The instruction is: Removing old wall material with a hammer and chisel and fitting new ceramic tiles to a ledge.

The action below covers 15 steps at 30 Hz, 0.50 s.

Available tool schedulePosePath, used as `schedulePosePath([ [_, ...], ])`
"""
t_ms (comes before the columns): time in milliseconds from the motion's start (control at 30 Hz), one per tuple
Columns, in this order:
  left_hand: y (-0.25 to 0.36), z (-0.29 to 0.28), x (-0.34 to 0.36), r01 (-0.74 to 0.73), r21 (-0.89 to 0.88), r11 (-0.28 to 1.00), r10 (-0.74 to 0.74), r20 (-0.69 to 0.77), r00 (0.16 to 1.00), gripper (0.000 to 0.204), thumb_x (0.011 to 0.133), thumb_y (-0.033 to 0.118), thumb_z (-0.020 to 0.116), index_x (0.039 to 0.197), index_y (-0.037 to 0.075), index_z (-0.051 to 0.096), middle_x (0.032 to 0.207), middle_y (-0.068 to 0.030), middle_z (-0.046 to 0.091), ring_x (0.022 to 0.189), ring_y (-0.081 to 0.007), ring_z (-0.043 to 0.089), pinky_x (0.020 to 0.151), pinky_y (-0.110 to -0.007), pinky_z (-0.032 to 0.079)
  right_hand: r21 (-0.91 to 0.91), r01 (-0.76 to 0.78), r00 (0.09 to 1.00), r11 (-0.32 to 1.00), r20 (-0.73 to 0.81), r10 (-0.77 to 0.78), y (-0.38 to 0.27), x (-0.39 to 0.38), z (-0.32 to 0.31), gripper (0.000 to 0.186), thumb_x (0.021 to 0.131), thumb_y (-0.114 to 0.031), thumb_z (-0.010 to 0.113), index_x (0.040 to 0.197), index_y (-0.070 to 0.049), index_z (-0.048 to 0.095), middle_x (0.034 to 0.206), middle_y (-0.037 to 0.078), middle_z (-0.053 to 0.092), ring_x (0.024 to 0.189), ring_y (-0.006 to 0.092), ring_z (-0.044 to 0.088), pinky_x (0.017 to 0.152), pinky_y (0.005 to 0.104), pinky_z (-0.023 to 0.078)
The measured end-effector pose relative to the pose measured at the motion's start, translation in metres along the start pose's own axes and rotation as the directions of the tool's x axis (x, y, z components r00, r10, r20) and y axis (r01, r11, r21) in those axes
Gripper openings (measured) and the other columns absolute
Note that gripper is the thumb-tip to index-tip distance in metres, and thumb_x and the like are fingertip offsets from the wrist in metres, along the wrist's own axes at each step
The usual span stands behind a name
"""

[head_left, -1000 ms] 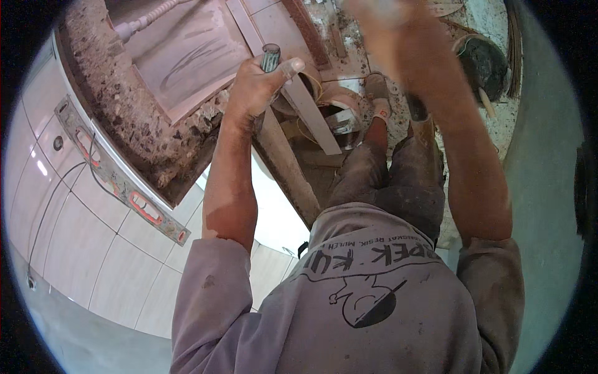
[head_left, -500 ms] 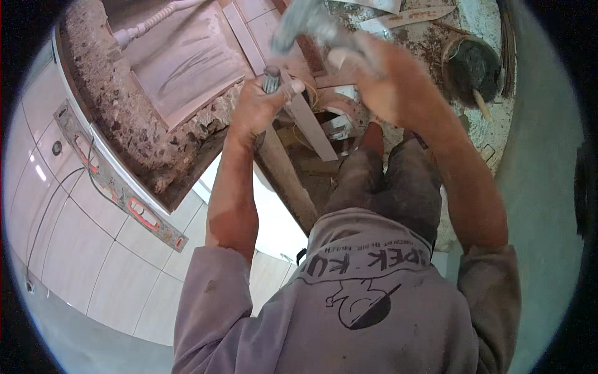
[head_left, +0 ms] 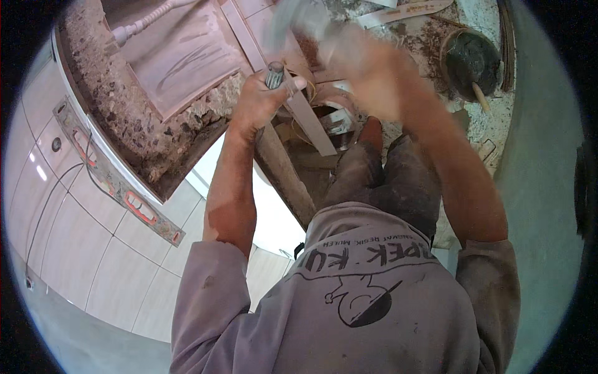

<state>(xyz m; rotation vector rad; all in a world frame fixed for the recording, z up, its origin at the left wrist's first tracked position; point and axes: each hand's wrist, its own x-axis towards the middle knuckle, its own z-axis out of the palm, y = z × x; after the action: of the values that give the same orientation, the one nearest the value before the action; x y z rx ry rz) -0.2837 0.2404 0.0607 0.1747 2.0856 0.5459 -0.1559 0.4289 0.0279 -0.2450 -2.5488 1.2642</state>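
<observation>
My left hand (head_left: pixel 257 105) is closed round a chisel (head_left: pixel 275 75), whose ridged metal top sticks up above the fist. The chisel's lower end is hidden. Beside that fist lies a broken concrete edge (head_left: pixel 205 118), and a pale narrow strip (head_left: pixel 309 124) passes just to its right. A hammer (head_left: pixel 296 28) is gripped in my right hand (head_left: pixel 377 78); both are smeared by motion. The blurred hammer head is above and beyond the chisel top, apart from it in this view.
A spirit level (head_left: pixel 115 174) leans along the tiled wall (head_left: pixel 87 249) at left. A white corrugated pipe (head_left: pixel 146 25) crosses the recess at the back. At right, a bucket of grey mortar (head_left: pixel 471 65) holds a wooden-handled tool. Below me, the framework has an opening (head_left: pixel 333 118).
The right hand and hammer have shifted slightly left and are more blurred now. The left hand keeps its grip on the chisel in nearly the same place.
</observation>
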Motion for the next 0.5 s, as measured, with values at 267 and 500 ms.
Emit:
schedulePosePath([
  [267,0.0,-0.005,0.001,0.075,-0.072,0.995,-0.074,0.019,0.997,0.031,0.077,0.031,0.074,0.086,0.003,0.066,0.072,-0.0012,0.06,0.062,-0.009,0.054,0.057,-0.024,0.047,0.0,-0.13,0.99,0.991,-0.045,0.13,0.006,0.008,-0.003,0.026,0.089,-0.025,0.054,0.102,-0.002,0.053,0.086,0.018,0.06,0.08,0.0371,0.06,0.072,0.0453,0.047],
  [500,-0.021,0.002,0.004,-0.036,-0.046,0.998,0.031,-0.1,0.994,0.032,0.077,0.033,0.073,0.084,0.002,0.065,0.071,-0.0014,0.061,0.063,-0.0101,0.054,0.058,-0.027,0.043,0.178,-0.544,0.776,0.82,0.48,0.41,0.009,0.01,0.003,0.034,0.092,-0.03,0.048,0.103,0.001,0.05,0.089,0.026,0.059,0.087,0.0373,0.06,0.077,0.0469,0.045],
])
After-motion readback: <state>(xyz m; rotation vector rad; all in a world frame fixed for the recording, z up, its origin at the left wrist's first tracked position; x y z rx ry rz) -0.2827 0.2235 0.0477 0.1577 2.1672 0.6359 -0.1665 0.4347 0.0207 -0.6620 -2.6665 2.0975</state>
